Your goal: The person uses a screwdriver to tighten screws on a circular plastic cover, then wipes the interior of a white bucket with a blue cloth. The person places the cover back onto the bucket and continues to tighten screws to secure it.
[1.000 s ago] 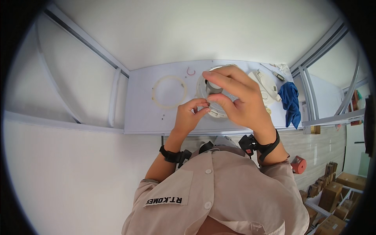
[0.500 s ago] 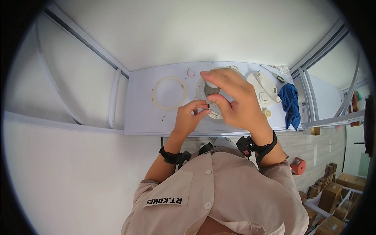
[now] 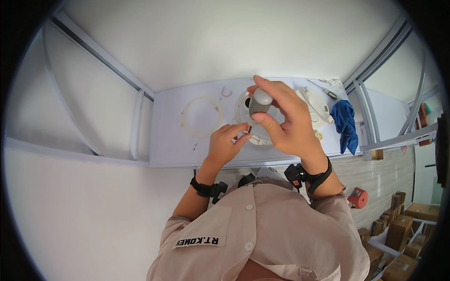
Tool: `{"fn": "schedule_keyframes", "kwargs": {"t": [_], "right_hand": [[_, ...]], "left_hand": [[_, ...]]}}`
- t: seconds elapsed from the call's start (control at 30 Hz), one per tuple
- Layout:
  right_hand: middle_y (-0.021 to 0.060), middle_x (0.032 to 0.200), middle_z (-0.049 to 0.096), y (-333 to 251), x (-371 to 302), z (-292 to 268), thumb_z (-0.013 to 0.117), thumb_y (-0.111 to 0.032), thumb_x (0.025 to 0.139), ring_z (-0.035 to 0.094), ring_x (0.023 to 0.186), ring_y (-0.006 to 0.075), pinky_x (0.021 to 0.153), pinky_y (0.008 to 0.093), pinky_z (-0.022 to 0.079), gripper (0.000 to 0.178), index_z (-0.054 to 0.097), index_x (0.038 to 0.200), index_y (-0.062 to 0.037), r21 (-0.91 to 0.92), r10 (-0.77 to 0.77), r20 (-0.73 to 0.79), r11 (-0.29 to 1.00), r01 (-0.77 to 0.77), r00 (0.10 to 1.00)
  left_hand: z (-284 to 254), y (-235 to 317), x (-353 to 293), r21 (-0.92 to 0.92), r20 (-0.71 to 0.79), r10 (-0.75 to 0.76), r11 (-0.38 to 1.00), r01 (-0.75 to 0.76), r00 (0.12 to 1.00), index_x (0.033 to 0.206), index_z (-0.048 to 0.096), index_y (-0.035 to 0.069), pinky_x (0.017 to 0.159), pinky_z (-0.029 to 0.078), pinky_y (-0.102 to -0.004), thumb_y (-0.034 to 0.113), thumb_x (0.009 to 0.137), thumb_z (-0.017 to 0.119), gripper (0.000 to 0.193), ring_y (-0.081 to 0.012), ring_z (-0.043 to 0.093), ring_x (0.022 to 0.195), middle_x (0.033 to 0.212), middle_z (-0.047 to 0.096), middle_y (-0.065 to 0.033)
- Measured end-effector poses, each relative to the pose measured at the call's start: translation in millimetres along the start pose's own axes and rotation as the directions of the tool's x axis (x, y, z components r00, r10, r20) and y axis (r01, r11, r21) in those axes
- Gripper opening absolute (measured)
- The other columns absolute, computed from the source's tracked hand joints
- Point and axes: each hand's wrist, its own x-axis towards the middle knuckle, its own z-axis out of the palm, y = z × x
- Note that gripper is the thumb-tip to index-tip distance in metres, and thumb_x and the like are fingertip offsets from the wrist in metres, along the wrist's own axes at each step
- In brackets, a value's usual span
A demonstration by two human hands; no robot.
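My right hand (image 3: 293, 122) holds a grey screwdriver (image 3: 260, 100) by its handle, thumb on one side and fingers curved round the other. The handle's rounded end points up, and its dark shaft leads down toward the near left rim of a round white housing (image 3: 257, 139). At the shaft's lower end, my left hand (image 3: 227, 143) has thumb and forefinger pinched from the left. Whether a screw is also between those fingertips is too small to tell. Much of the housing is hidden under my right hand.
On the white table (image 3: 171, 152) lie a pale ring (image 3: 184, 121), a red wire (image 3: 227, 94) and tiny dark parts at left. To the right are a white cover (image 3: 318, 105), a yellowish disc (image 3: 319, 136), another screwdriver (image 3: 330, 93) and a blue cloth (image 3: 345, 122). Metal frame posts flank the table.
The screwdriver handle has swung slightly right and its end shows more. My right hand's fingers have shifted right around it. My left hand stays at the shaft's lower end.
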Motion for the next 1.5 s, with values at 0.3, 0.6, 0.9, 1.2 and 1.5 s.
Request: {"fn": "schedule_keyframes", "kwargs": {"t": [0.3,0.6,0.9,1.2,1.5], "right_hand": [[0.0149,0.122,0.063,-2.7,-12.3,-31.0,0.065,0.006,0.096,0.063,0.106,0.0224,0.087,0.0336,0.056,0.064,0.055,0.158,-0.0014,0.054,0.102,-0.13,0.994,-0.095,0.986],[0.0092,0.107,0.068,17.5,-75.6,-38.0,0.076,-0.003,0.091,0.068,0.082,0.026,0.069,0.0367,0.055,0.041,0.072,0.131,-0.0109,-0.333,0.451,0.158,0.862,-0.383,0.878],[-0.0032,0.097,0.072,46.9,-103.9,-4.5,0.09,-0.019,0.082,0.07,0.084,0.0229,0.064,0.0367,0.058,0.022,0.078,0.1,-0.0169,-0.64,0.3,0.25,0.765,-0.075,0.921],[-0.0069,0.102,0.076,55.2,-102.1,-17.3,0.085,-0.005,0.085,0.069,0.085,0.0241,0.068,0.0381,0.059,0.016,0.078,0.096,-0.0155,-0.592,0.309,0.203,0.795,-0.135,0.929],[-0.0057,0.114,0.081,72.2,-98.5,-34.8,0.082,-0.003,0.089,0.074,0.094,0.0254,0.077,0.0379,0.061,0.019,0.08,0.102,-0.0161,-0.542,0.347,0.208,0.819,-0.188,0.914]], "left_hand": [[-9.0,-9.0,11.7,0.005,0.017,0.142,0.99,-0.142,0.99,0.113,0.088,0.016,0.071,0.06,-0.0324,0.018,0.094,0.087,0.019,-0.0185,0.074,0.08,0.126,0.081,0.0005],[-7.3,-12.3,15.9,-0.042,0.06,0.11,0.993,-0.107,0.992,0.112,0.089,0.015,0.067,0.056,-0.0305,0.014,0.092,0.088,0.02,-0.0148,0.067,0.072,0.121,0.079,0.0014],[-4.9,-14.2,8.9,-0.013,0.025,0.133,0.991,-0.132,0.991,0.107,0.088,0.015,0.069,0.058,-0.0314,0.018,0.092,0.088,0.016,-0.0159,0.071,0.076,0.114,0.078,0.0027],[-1.7,4.0,-10.5,0.021,-0.043,0.161,0.987,-0.161,0.986,0.105,0.086,0.006,0.063,0.057,-0.0306,0.01,0.087,0.093,0.02,-0.0171,0.072,0.074,0.113,0.08,-0.0064],[-32.5,-1.5,-5.4,-0.002,-0.104,-0.081,0.997,0.081,0.991,0.126,0.081,0.01,0.063,0.059,-0.0282,0.025,0.084,0.097,0.048,-0.0174,0.077,0.083,0.135,0.078,-0.0042]]}}
